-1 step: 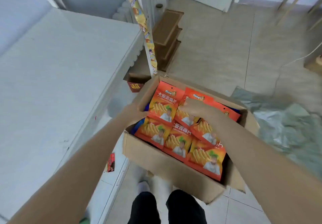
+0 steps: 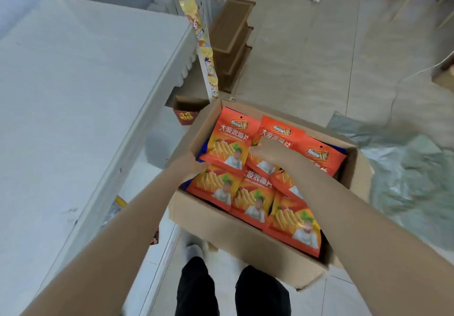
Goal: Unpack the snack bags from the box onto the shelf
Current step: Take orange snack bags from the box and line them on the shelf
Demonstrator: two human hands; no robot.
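An open cardboard box (image 2: 235, 239) stands on the floor in front of me, filled with several orange snack bags (image 2: 255, 197). My left hand (image 2: 192, 167) is at the box's left wall, its fingers tucked under the lower left corner of the top-left snack bag (image 2: 228, 141). My right hand (image 2: 271, 152) lies on the bags in the middle of the box, fingers curled down at that same bag's right edge. The white shelf (image 2: 81, 99) stands to the left of the box, its top bare.
A small red carton (image 2: 186, 115) sits on a lower shelf board beside the box. A strip of yellow packets (image 2: 196, 26) hangs above it. Brown wooden steps (image 2: 233, 43) stand behind, and a grey-green plastic sheet (image 2: 407, 168) lies on the right. My legs (image 2: 228, 293) are below the box.
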